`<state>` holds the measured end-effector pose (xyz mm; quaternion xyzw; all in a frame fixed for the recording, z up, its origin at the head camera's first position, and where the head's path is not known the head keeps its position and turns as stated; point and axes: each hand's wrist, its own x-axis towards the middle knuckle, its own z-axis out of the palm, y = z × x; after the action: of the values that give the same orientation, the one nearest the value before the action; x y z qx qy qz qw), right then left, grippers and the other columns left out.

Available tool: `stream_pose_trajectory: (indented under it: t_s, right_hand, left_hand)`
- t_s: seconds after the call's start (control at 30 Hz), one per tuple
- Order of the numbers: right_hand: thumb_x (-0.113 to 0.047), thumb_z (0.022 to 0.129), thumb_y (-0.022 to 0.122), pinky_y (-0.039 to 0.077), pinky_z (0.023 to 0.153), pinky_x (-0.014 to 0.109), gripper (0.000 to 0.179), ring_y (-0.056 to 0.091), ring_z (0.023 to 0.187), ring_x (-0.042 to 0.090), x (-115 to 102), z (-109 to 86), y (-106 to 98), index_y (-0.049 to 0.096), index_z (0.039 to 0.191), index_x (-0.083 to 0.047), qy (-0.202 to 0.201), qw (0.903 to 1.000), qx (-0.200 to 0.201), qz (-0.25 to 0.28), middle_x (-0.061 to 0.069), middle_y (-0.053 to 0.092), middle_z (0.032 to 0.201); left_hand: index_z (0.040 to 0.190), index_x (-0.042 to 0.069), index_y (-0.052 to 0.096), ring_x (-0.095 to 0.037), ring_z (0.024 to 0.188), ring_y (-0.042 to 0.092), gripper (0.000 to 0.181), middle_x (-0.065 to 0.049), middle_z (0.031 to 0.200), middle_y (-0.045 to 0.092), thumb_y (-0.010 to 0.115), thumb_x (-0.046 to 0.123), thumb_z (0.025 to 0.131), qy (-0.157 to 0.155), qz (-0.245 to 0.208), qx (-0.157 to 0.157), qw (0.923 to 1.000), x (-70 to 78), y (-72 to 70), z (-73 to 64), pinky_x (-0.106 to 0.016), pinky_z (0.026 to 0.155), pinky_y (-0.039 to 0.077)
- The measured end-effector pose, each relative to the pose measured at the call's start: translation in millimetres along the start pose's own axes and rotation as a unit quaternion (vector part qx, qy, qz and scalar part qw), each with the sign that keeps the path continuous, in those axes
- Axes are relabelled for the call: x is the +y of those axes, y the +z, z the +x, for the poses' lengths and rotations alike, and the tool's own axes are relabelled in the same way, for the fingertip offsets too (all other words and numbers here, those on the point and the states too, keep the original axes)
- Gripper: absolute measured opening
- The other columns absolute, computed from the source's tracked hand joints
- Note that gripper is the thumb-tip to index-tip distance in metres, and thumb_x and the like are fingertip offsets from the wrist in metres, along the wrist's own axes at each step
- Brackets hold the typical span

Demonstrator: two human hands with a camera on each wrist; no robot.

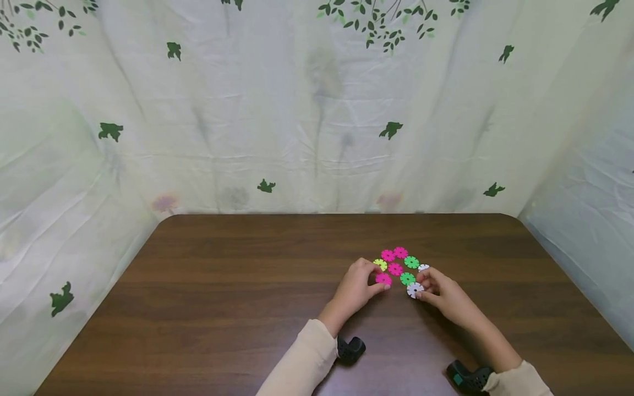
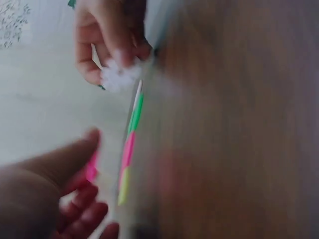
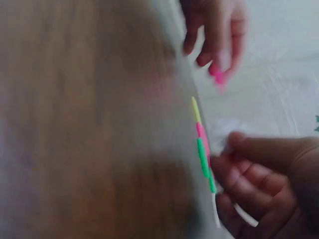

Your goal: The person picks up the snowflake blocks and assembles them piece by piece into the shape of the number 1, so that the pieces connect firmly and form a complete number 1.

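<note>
Between the left thumb and fingers of my left hand [image 1: 354, 286] a pink notched disc [image 1: 383, 279] is pinched. My right hand [image 1: 448, 297] pinches a white notched disc [image 1: 415, 290] at its right edge. Beyond and between the hands is a flat group of similar discs: several pink [image 1: 395, 269], a yellow disc [image 1: 380, 265], two green [image 1: 411, 262] and a second white disc [image 1: 423, 268], partly hidden by the right fingers. Edge-on in the left wrist view, the green disc [image 2: 136, 112] lines up with the others; the held white disc [image 2: 118, 77] looks apart from them.
The brown wooden table [image 1: 223, 308] extends around both hands. A pale cloth [image 1: 277, 110] printed with leaves and birds hangs behind it and at both sides. Black wrist devices [image 1: 350, 351] sit by both cream sleeves [image 1: 304, 357]. Both wrist views are blurred.
</note>
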<state>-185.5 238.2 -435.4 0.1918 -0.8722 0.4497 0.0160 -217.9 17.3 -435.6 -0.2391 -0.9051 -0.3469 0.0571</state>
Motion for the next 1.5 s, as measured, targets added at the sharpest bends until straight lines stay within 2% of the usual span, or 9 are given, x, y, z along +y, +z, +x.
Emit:
stream_pose_trajectory:
  t_s: [0.1,0.27,0.43,0.6,0.8,1.0,1.17,1.27,1.5]
  right_hand:
    - [0.0,0.082,0.062,0.05,0.063,0.028,0.017,0.059,0.07,0.018,-10.6,4.6,-3.8,0.051,0.095,0.0,0.004,0.9992,-0.004,0.038,0.007,0.056,0.08]
    - [-0.006,0.083,0.063,0.051,0.066,0.035,0.013,0.061,0.074,0.029,-37.0,16.4,-9.0,0.057,0.095,-0.004,-0.007,0.9988,0.004,0.048,0.008,0.057,0.083]
    - [-0.012,0.083,0.063,0.051,0.063,0.035,0.014,0.062,0.074,0.027,-62.7,27.8,-6.2,0.059,0.095,-0.007,-0.025,0.9978,0.004,0.062,0.007,0.059,0.085]
    - [-0.011,0.083,0.063,0.051,0.064,0.031,0.016,0.061,0.078,0.024,-78.3,34.9,5.7,0.06,0.097,-0.005,-0.046,0.9948,-0.004,0.091,0.009,0.058,0.092]
    - [-0.013,0.083,0.064,0.05,0.064,0.033,0.012,0.059,0.078,0.022,-86.9,34.2,19.5,0.062,0.094,-0.009,-0.072,0.9934,-0.006,0.089,0.004,0.06,0.089]
    - [0.001,0.082,0.062,0.05,0.07,0.034,0.012,0.06,0.078,0.026,-102.4,29.7,23.1,0.061,0.093,-0.001,-0.093,0.9862,-0.033,0.132,0.01,0.059,0.088]
    - [0.007,0.079,0.061,0.05,0.068,0.038,0.012,0.06,0.075,0.031,-115.8,27.5,22.9,0.061,0.091,0.005,-0.114,0.983,-0.039,0.139,0.014,0.058,0.085]
    - [0.008,0.079,0.061,0.051,0.066,0.036,0.012,0.062,0.074,0.023,-117.4,27.2,23.7,0.062,0.09,0.005,-0.123,0.9819,-0.037,0.139,0.013,0.059,0.083]
    - [0.008,0.078,0.062,0.051,0.063,0.034,0.015,0.061,0.071,0.021,-99.0,29.7,29.1,0.064,0.091,0.001,-0.177,0.9726,-0.031,0.148,0.01,0.062,0.081]
  left_hand:
    - [0.097,0.008,0.064,-0.013,0.084,0.054,0.029,0.001,0.09,0.055,0.072,0.028,0.076,0.014,-0.029,0.013,0.9994,2.9,-15.0,-0.5,-0.021,0.074,0.043]
    - [0.095,0.01,0.063,-0.011,0.079,0.055,0.027,0.003,0.086,0.057,0.072,0.026,0.076,0.068,-0.018,0.057,0.9959,7.0,-45.3,-6.1,-0.019,0.071,0.043]
    - [0.094,0.011,0.063,-0.01,0.08,0.052,0.027,0.004,0.086,0.057,0.073,0.028,0.075,0.116,0.02,0.095,0.9884,7.0,-72.3,-19.1,-0.022,0.071,0.044]
    - [0.095,0.011,0.063,-0.01,0.081,0.053,0.029,0.005,0.087,0.057,0.075,0.026,0.073,0.158,0.03,0.115,0.9803,1.3,-86.1,-35.1,-0.021,0.07,0.044]
    - [0.094,0.009,0.062,-0.01,0.079,0.053,0.031,0.005,0.086,0.057,0.077,0.023,0.071,0.186,0.012,0.114,0.9758,-4.1,-87.6,-50.1,-0.019,0.07,0.044]
    - [0.095,0.009,0.061,-0.009,0.081,0.054,0.03,0.004,0.089,0.057,0.076,0.021,0.072,0.212,-0.009,0.104,0.9717,-3.6,-82.3,-52.7,-0.017,0.073,0.044]
    - [0.098,0.005,0.061,-0.009,0.078,0.056,0.029,0.001,0.089,0.059,0.073,0.018,0.075,0.206,-0.053,0.086,0.9733,-1.2,-81.0,-54.5,-0.02,0.07,0.047]
    - [0.099,0.003,0.061,-0.008,0.076,0.057,0.028,-0.002,0.088,0.061,0.072,0.016,0.076,0.199,-0.09,0.075,0.9729,0.3,-80.9,-56.2,-0.017,0.069,0.047]
    - [0.1,-0.001,0.06,-0.01,0.077,0.06,0.029,-0.006,0.088,0.063,0.071,0.009,0.075,0.2,-0.151,0.08,0.9648,4.6,-78.5,-60.3,-0.018,0.07,0.048]
